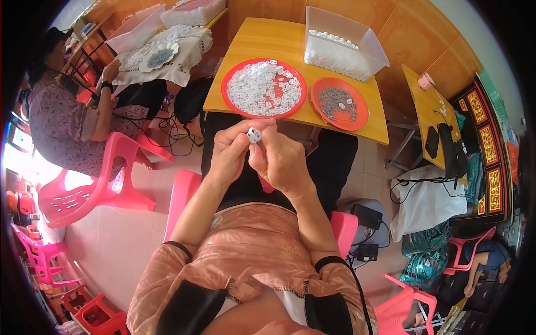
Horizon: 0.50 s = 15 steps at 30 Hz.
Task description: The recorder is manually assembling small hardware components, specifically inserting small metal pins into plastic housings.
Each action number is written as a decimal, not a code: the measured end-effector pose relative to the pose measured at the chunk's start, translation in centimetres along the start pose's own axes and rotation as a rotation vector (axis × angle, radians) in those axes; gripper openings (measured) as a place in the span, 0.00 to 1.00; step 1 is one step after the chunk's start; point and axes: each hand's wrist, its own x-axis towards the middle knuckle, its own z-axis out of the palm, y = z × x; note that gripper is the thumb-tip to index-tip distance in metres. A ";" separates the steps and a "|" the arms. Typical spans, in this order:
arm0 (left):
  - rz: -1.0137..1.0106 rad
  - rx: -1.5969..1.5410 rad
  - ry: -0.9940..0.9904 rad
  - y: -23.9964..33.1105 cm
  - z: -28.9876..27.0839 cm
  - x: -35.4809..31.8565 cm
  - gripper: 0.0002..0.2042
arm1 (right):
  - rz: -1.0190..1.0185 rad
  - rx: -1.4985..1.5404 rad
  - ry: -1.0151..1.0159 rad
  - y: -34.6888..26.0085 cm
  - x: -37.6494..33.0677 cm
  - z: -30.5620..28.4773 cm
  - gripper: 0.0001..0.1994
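Both hands meet above the lap. The left hand (231, 149) and right hand (279, 159) pinch one small white plastic piece (254, 134) between fingertips, off the desk (254, 39). Risk: the grip is fingertip-only, so a slip drops the piece to the floor. At 12 o'clock, the large red tray (230, 78) lies near the desk edge; an elbow knock could spill it. At 1 o'clock, the small red tray (363, 109) of metal parts.

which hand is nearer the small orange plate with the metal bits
Right. The right hand sits just below and left of the small orange plate, while the left hand is farther left, under the big red plate. Both pinch a small white part.
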 end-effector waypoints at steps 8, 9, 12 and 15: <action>-0.006 -0.119 0.087 -0.5 1.5 -0.5 0.23 | -0.049 -0.097 0.121 0.9 -0.4 1.3 0.09; -0.006 -0.117 0.099 -0.6 1.6 -0.5 0.22 | -0.046 -0.110 0.138 1.0 -0.4 1.4 0.09; -0.006 -0.079 0.117 -0.2 2.3 -0.4 0.20 | -0.031 -0.132 0.124 1.1 -0.6 1.3 0.09; 0.016 -0.064 0.132 -0.2 2.6 -0.5 0.19 | -0.029 -0.140 0.147 1.1 -0.7 1.5 0.09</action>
